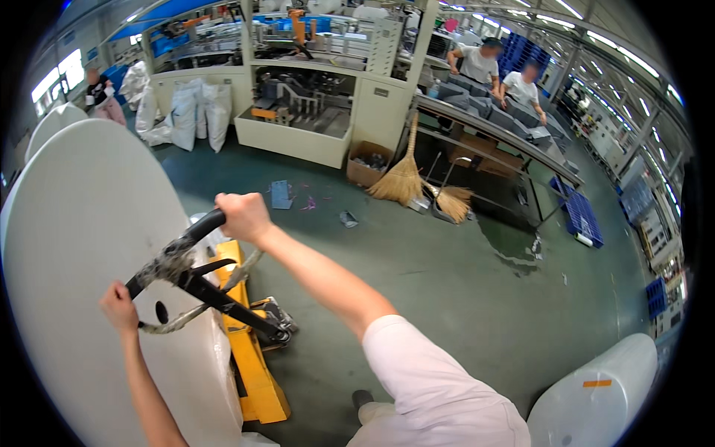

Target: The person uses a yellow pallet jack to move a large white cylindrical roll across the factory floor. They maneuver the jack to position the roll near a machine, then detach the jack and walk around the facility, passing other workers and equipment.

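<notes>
Head view: hands (245,217) (118,306) tight round handle (202,227) near edge of roll (82,246), open floor (477,320) rightward

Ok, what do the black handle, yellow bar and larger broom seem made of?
Black handle: perhaps plastic-coated metal, a smooth, faintly shiny tube. Yellow bar: likely painted metal, with even colour and crisp edges. Larger broom: probably straw or similar fibre, matte, with splayed bristles.

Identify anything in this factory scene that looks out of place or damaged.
A blue piece, pink shreds and a grey scrap lie strewn on the floor like litter; the wrapping on the pallet jack handle looks ragged.
</notes>
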A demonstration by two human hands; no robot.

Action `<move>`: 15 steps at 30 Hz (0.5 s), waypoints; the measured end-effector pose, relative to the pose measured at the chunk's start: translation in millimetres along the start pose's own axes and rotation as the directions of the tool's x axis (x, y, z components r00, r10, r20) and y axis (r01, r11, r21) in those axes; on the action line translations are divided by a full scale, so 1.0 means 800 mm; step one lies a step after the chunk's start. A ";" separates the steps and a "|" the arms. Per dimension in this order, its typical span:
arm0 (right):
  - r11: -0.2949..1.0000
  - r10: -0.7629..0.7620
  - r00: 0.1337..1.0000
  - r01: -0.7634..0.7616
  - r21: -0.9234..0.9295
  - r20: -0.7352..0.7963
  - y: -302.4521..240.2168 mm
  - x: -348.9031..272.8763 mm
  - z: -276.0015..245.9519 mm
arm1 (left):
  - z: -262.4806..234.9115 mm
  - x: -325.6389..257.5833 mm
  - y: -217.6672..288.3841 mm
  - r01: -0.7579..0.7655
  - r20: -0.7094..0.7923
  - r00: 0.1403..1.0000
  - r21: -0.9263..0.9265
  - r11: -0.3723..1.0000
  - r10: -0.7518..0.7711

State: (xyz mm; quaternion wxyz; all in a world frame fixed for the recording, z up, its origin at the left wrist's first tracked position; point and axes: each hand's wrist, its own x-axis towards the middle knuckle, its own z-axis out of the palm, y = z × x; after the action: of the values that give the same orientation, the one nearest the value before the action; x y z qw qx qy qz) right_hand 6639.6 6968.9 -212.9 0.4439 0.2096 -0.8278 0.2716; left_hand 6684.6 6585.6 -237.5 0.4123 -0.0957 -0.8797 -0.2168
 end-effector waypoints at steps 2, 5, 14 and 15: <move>0.999 -0.023 1.000 0.022 0.038 0.005 0.000 0.002 0.009 | -0.004 -0.005 -0.003 0.019 -0.010 1.000 0.045 0.999 -0.018; 0.997 -0.050 0.998 0.048 0.054 0.029 0.003 0.008 0.029 | -0.013 -0.012 -0.002 0.053 -0.002 0.999 0.080 0.995 -0.053; 0.985 -0.162 0.983 0.155 0.078 0.083 0.018 0.021 0.067 | -0.018 -0.018 0.006 0.045 -0.129 0.992 0.238 0.970 -0.015; 0.980 -0.183 0.981 0.176 0.098 0.071 0.015 0.028 0.067 | -0.026 -0.008 0.017 0.088 -0.087 0.994 0.187 0.978 -0.073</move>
State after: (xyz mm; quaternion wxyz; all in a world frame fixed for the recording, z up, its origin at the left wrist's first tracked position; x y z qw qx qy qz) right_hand 6587.5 6941.5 -221.4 0.4233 0.3141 -0.8093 0.2592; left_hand 6707.9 6587.8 -226.4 0.4451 -0.0114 -0.8825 -0.1516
